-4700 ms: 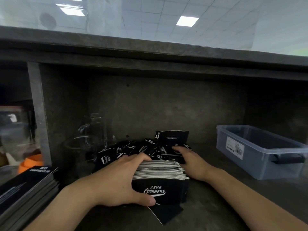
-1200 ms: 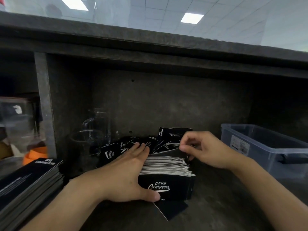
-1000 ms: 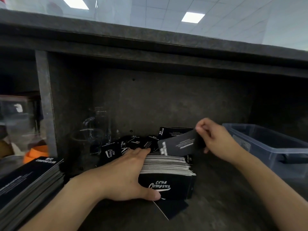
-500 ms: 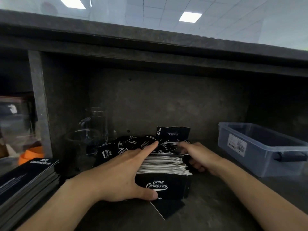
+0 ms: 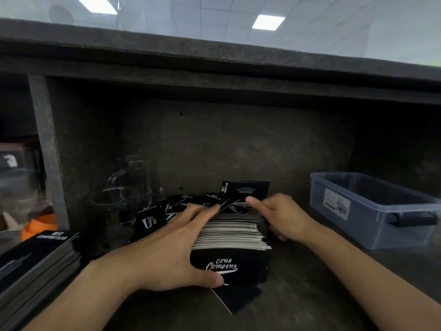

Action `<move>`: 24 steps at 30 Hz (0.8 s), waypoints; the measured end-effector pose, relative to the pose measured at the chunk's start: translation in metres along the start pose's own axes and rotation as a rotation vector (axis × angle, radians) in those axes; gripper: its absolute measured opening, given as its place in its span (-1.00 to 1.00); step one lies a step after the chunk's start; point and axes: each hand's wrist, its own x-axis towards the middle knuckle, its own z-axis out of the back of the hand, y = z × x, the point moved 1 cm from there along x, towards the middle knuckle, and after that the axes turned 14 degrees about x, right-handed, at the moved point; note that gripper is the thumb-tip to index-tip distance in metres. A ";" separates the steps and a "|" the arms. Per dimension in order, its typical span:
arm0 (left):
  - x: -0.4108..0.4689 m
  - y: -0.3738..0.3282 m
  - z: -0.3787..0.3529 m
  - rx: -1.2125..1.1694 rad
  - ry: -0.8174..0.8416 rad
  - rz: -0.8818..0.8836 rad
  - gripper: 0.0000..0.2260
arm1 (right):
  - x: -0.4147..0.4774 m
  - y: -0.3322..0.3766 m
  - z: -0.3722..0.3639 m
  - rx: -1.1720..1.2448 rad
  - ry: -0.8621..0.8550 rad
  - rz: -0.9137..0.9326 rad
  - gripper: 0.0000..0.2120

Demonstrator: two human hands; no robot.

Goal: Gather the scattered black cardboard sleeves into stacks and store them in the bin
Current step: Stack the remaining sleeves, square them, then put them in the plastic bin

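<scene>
Dark grey stone shelf, a low overhang above and the back wall close behind. A grey divider post closes the left side. There is bare shelf between the hands and the bin, and more in the near foreground.

The stack of sleeves stands on edge mid-shelf with its white edges up. The left hand lies spread over it: fingers straight along the top left, thumb pressed on the front face, nothing curled. The right hand is at the stack's far right corner, thumb laid over the top rear and fingers curled round the end. I can't tell whether it also pinches a single sleeve.

Scattered sleeves are heaped just behind the stack, touching it. One upright sleeve leans at the back wall. One flat sleeve lies in front, partly under the stack.

The translucent blue bin sits at right, well apart from the stack, and looks empty from here. Its side label is too small to read. Clear glass jars stand left of the heap.

The stack's front reads "CLUB CAMPING". A second stack at far left reads "CAMPING CLUB". An orange object sits behind it.
</scene>
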 end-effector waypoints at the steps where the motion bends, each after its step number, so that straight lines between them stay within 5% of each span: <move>1: 0.000 0.000 0.000 -0.006 -0.003 0.011 0.14 | 0.001 -0.002 0.000 -0.012 -0.023 0.010 -0.45; 6: 0.003 0.001 0.000 -0.037 -0.048 0.040 0.17 | 0.002 -0.007 -0.007 0.016 0.075 0.100 -0.40; 12: 0.009 -0.005 -0.002 -0.083 -0.096 0.002 -0.15 | -0.002 0.003 -0.006 0.032 0.210 -0.015 -0.24; 15: 0.009 0.000 -0.001 -0.105 -0.111 0.000 -0.12 | -0.012 0.014 0.008 0.231 0.419 -0.180 -0.18; 18: 0.010 0.001 -0.003 -0.125 -0.114 0.005 -0.09 | -0.034 0.025 0.014 0.146 0.612 -0.173 -0.11; 24: 0.010 0.007 -0.002 -0.456 -0.036 0.058 -0.21 | -0.069 0.015 -0.023 0.103 0.195 -0.014 0.05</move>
